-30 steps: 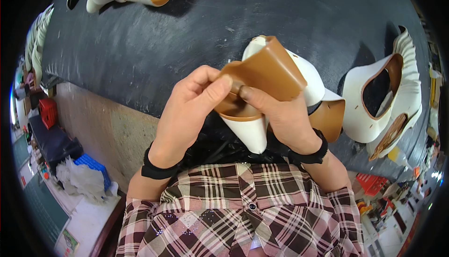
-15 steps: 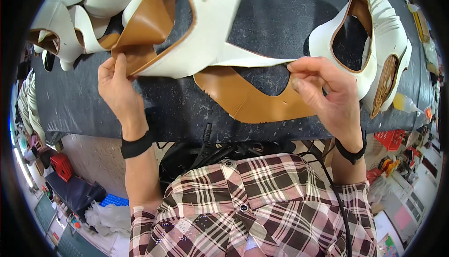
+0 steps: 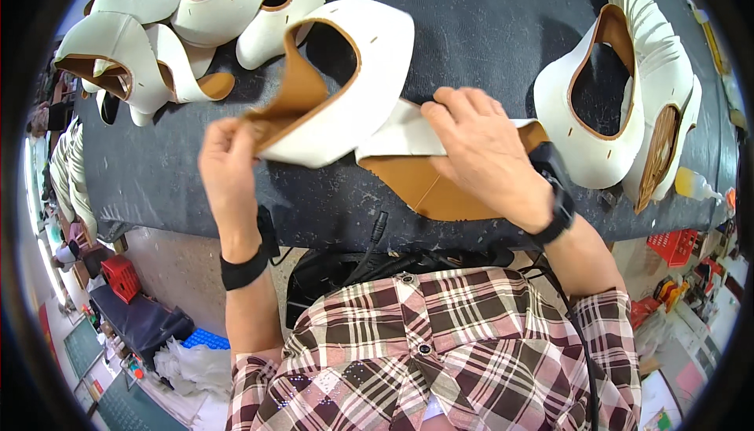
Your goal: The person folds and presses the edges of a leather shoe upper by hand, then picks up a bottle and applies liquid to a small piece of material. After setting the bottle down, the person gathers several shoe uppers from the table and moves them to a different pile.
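Note:
A white leather shoe upper (image 3: 382, 54) with tan lining lies in front of me, its round opening facing up. My left hand (image 3: 228, 152) pinches its near left end, where the tan inside is turned up and slightly blurred. My right hand (image 3: 491, 152) lies palm down over the white strip on the right, fingers stretched across it. Below this strip a tan leather piece (image 3: 428, 188) with a curved lower edge rests on the table. Part of the strip is hidden under my right hand.
Several white uppers (image 3: 228, 15) lie at the far left. A fanned stack of white uppers (image 3: 664, 70) stands at the right, with another white upper (image 3: 581, 148) beside it. A small yellowish bottle (image 3: 693, 185) is near the right edge of the black table (image 3: 471, 46).
My right hand has gone from pinching the strip's tip to lying flat over the strip. My left hand, still pinching the upper, has shifted right and nearer me; the upper's far part has come nearer.

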A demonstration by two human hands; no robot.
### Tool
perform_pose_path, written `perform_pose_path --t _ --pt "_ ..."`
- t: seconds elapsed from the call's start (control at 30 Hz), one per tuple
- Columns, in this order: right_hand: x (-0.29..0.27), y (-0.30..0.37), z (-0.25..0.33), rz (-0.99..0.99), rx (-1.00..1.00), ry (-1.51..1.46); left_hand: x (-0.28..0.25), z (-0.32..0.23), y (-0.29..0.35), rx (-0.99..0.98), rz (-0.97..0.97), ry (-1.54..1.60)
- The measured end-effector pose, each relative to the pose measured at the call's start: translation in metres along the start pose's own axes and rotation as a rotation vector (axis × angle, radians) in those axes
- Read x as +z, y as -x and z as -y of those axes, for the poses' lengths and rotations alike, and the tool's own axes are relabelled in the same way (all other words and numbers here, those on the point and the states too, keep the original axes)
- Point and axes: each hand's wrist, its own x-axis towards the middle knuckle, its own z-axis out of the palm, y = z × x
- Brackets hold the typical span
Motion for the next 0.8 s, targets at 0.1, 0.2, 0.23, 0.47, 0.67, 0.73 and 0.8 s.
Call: perform_pose_path --t 0.1,0.2,0.23,0.47,0.67,0.73,0.8 --pt "-0.007 0.010 -0.008 0.205 0.091 -0.007 0.004 0.016 0.017 -0.163 0.043 -0.025" --pt "-0.069 0.016 -0.014 0.396 -0.023 -0.125 -0.009 0.023 0.023 -0.203 0.050 0.064" --pt "-0.085 0.020 -0.022 0.513 0.041 -0.329 -0.011 0.028 0.023 -0.204 0.068 0.085" --pt "-0.147 0.016 0.019 0.138 0.251 0.102 0.005 -0.040 0.029 0.450 -0.347 -0.148" --pt "-0.060 0.012 0.054 -0.197 -0.043 -0.057 0.047 -0.073 0.080 -0.231 0.519 0.644" --pt "-0.042 0.018 0.066 -0.093 -0.168 -0.127 0.060 -0.068 0.069 -0.287 0.442 0.683" --pt "-0.033 0.025 0.080 -0.022 -0.198 -0.200 0.063 -0.060 0.058 -0.388 0.422 0.612"
